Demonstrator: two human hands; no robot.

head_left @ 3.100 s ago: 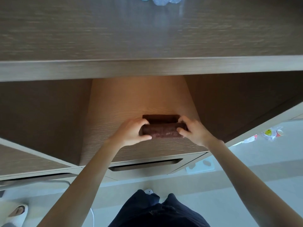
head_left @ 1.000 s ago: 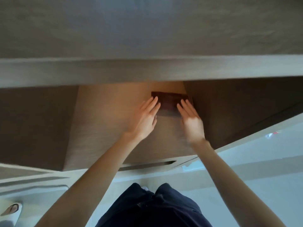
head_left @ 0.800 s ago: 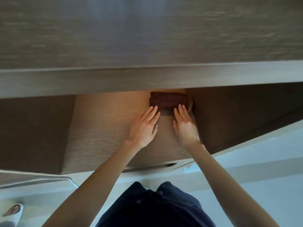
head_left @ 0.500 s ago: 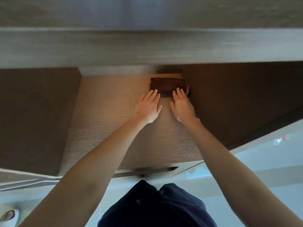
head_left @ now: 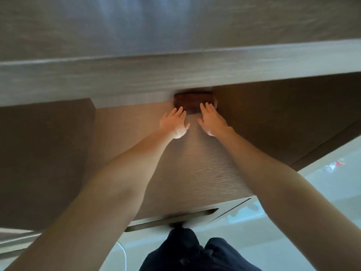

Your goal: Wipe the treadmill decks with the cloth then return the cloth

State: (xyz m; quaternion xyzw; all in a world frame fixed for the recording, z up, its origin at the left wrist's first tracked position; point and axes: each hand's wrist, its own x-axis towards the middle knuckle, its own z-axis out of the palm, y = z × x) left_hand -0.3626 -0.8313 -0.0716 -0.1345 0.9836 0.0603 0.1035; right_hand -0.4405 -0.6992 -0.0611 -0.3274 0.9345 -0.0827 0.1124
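Brown folded cloth [head_left: 192, 101], upper centre of frame, deep on wooden shelf [head_left: 205, 169]; left hand [head_left: 173, 124] and right hand [head_left: 213, 122] flat, fingers straight, tips at its near edge.

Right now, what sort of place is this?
Probably indoors, at a wooden storage unit: a wood-grain shelf holding a brown cloth, a slot handle below it, and a pale smooth floor.
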